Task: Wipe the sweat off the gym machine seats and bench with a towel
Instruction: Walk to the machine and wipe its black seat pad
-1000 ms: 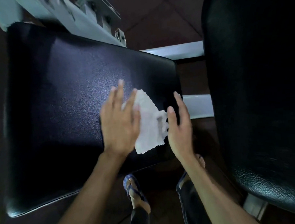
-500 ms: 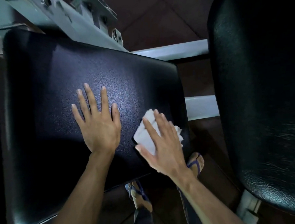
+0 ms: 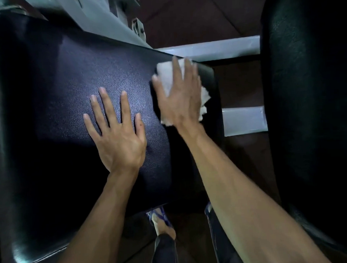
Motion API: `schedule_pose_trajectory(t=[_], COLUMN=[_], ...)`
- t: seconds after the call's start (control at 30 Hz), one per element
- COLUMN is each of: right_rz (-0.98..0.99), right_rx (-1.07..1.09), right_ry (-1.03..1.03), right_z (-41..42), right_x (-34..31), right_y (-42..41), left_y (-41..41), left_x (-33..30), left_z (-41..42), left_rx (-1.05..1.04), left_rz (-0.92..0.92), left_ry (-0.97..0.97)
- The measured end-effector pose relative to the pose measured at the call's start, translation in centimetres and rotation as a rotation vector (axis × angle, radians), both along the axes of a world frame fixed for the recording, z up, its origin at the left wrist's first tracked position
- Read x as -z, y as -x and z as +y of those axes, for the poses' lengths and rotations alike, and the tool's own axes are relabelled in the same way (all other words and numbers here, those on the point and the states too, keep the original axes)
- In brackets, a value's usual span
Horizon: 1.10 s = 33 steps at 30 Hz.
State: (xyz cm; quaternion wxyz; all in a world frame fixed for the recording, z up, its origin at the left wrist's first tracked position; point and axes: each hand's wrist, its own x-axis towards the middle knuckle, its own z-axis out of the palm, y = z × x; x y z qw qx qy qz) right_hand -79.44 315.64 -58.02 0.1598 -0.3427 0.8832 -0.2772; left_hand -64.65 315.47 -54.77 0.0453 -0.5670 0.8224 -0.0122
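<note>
While my right hand (image 3: 180, 99) lies flat on the white towel (image 3: 167, 77), its fingers (image 3: 177, 71) are stretched out straight and close together, pressing the cloth down rather than curling round it. That towel sits crumpled on the far right corner of the black padded bench (image 3: 57, 96), with bunched folds showing past the hand on the side nearest the bench's right edge and a flatter part showing beyond the fingertips. My left hand (image 3: 119, 137) rests palm down on the middle of the same surface, fingers spread wide and straight, holding nothing, and it is near the towel but apart from it. A lit patch of the pebbled upholstery shows just ahead of the left hand, while the near left corner is in deep shadow. Grey metal frame (image 3: 104, 21) runs along the far side of the bench, and a pale crossbar (image 3: 214, 48) passes just beyond the towel's corner. To the right stands a second dark pad (image 3: 310, 105), well apart from both hands. Below the bench edge I can see a foot in a blue sandal (image 3: 160, 219) on the brown floor (image 3: 183, 21).
</note>
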Motion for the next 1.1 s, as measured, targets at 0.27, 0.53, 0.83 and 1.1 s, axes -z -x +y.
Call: schedule_pose_trajectory(t=[0.27, 0.53, 0.83, 1.1], right_rz=[-0.074, -0.038, 0.091, 0.068], right_rx=[-0.004, 0.134, -0.315, -0.318], right_ry=[-0.036, -0.035, -0.008, 0.008], right_z=[13.2, -0.7, 10.4, 11.2], right_x=[1.5, 0.9, -0.2, 0.3], right_y=[-2.8, 3.3, -4.1, -5.6], left_y=[-0.1, 0.0, -0.1, -0.2], left_x=[0.0, 0.1, 0.2, 0.4], left_z=[0.0, -0.1, -0.2, -0.1], left_rx=[-0.009, -0.007, -0.004, -0.009], left_rz=[0.004, -0.001, 0.018, 0.011], left_ry=[-0.011, -0.014, -0.022, -0.023])
